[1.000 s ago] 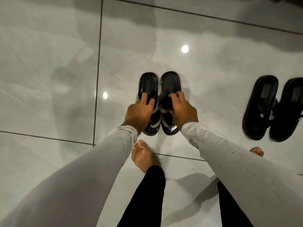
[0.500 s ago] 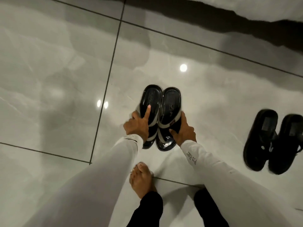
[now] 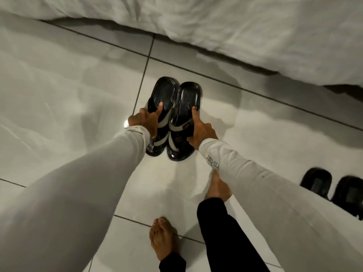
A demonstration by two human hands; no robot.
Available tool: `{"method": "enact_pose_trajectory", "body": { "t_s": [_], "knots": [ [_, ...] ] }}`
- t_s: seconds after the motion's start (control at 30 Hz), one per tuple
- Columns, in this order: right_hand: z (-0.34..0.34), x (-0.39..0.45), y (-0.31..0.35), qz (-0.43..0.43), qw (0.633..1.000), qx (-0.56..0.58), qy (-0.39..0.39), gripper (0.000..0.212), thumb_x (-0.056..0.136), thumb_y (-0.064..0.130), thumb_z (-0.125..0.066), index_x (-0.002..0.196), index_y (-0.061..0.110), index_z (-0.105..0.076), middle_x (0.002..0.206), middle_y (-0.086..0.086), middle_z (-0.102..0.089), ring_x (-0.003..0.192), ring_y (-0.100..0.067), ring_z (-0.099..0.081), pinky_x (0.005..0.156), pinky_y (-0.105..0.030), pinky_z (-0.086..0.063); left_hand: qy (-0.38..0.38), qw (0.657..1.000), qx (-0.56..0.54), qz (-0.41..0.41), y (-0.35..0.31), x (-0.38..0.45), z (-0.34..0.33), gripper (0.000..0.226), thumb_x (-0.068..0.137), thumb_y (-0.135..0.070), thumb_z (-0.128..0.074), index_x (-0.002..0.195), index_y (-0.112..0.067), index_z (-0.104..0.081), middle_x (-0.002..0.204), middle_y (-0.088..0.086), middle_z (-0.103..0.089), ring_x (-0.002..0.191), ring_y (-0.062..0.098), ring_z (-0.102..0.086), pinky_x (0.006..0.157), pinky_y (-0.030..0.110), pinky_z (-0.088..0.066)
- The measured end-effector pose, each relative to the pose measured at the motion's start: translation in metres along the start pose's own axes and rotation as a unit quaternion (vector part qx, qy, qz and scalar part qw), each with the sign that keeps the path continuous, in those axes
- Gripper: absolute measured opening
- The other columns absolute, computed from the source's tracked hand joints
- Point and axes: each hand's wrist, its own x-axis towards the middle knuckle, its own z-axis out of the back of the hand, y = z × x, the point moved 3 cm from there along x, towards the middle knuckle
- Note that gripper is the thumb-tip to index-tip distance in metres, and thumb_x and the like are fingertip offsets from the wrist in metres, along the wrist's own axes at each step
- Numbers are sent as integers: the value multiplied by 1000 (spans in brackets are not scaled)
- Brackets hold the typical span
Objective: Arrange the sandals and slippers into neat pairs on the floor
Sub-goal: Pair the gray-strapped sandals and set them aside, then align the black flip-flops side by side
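Observation:
Two glossy black sandals with pale grey straps lie side by side on the tiled floor, toes pointing away from me. My left hand (image 3: 146, 120) grips the left sandal (image 3: 163, 95) at its outer edge, thumb on the footbed. My right hand (image 3: 200, 131) grips the right sandal (image 3: 187, 99) the same way, its forefinger stretched along the sandal's right rim. The two sandals touch along their inner sides. A second pair of black sandals (image 3: 334, 190) stands together at the right edge, partly cut off.
A white bedsheet (image 3: 235, 26) hangs along the top, with a dark gap under it. My bare feet (image 3: 162, 238) stand on the glossy grey tiles (image 3: 59, 95) just behind the held sandals.
The held sandals have moved forward, toward the bed, still together. My grip has shifted from on top of the straps to the outer sides. My feet have stepped forward.

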Motion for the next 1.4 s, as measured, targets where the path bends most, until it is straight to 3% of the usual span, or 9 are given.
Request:
{"method": "enact_pose_trajectory", "body": {
  "t_s": [0.17, 0.27, 0.43, 0.63, 0.8, 1.07, 1.2, 1.3, 1.4],
  "knots": [
    [12, -10, -2, 0, 999, -20, 33, 109, 87, 10, -69, 156, 41, 10, 116, -21, -63, 99, -41, -67, 91, -51, -56, 6, 1000, 0, 28, -6, -14, -5, 100, 89, -33, -67, 156, -39, 7, 146, 26, -34, 118, 44, -56, 97, 53, -46],
    [12, -37, -14, 3, 999, -36, 25, 111, 86, 17, -71, 157, 38, 12, 115, -19, -64, 98, -39, -67, 90, -49, -56, -60, 997, 42, 18, -17, -45, -8, 101, 88, -39, -66, 158, -30, 6, 156, 32, -17, 124, 46, -50, 102, 54, -45],
    [24, -108, -63, -51, 994, -100, 0, 113, 84, 27, -74, 157, 35, 12, 134, -17, -49, 119, -38, -54, 98, -48, -48, -138, 986, 63, -66, -51, -123, -24, 105, 84, -27, -71, 159, -23, 2, 162, 29, -2, 147, 49, -14, 115, 60, -28],
    [34, -212, -147, -139, 982, -122, -32, 111, 87, 38, -72, 158, 31, 13, 160, -18, -21, 147, -39, -24, 112, -51, -36, -100, 979, 109, -141, -128, -205, -61, 112, 82, -32, -72, 158, -26, 11, 164, 23, 9, 151, 46, 0, 119, 60, -17],
    [34, -281, -231, -204, 973, -112, -5, 112, 88, 42, -71, 157, 30, 16, 166, -18, -5, 153, -41, -9, 118, -54, -28, -75, 974, 97, -191, -205, -258, -96, 124, 78, -49, -77, 156, -27, 18, 164, 21, 14, 151, 45, 6, 119, 62, -13],
    [61, -323, -388, -190, 978, -90, 2, 109, 87, 42, -70, 159, 30, 10, 166, -17, -4, 152, -42, -11, 118, -55, -27, -58, 970, 155, -177, -332, -296, -146, 124, 78, -60, -72, 155, -28, 20, 164, 21, 13, 152, 44, 2, 117, 62, -21],
    [80, -326, -459, -163, 982, -94, -14, 106, 88, 35, -70, 159, 30, 8, 166, -19, -5, 152, -41, -11, 116, -53, -31, -23, 977, 143, -158, -407, -303, -164, 117, 82, -53, -72, 155, -33, 17, 164, 22, 9, 149, 43, -14, 109, 59, -35],
    [88, -315, -503, -152, 981, -119, -12, 102, 89, 34, -69, 159, 30, 5, 165, -20, -4, 152, -40, -12, 116, -51, -32, -8, 980, 137, -147, -455, -291, -173, 114, 83, -49, -73, 156, -36, 13, 162, 23, -4, 134, 40, -40, 102, 54, -45],
    [89, -296, -526, -149, 983, -110, -17, 105, 86, 33, -72, 159, 27, 3, 163, -24, -11, 149, -41, -20, 112, -51, -37, -26, 981, 137, -134, -485, -282, -172, 110, 80, -60, -69, 156, -40, 10, 152, 14, -32, 122, 39, -54, 101, 56, -44]
  ]
}}
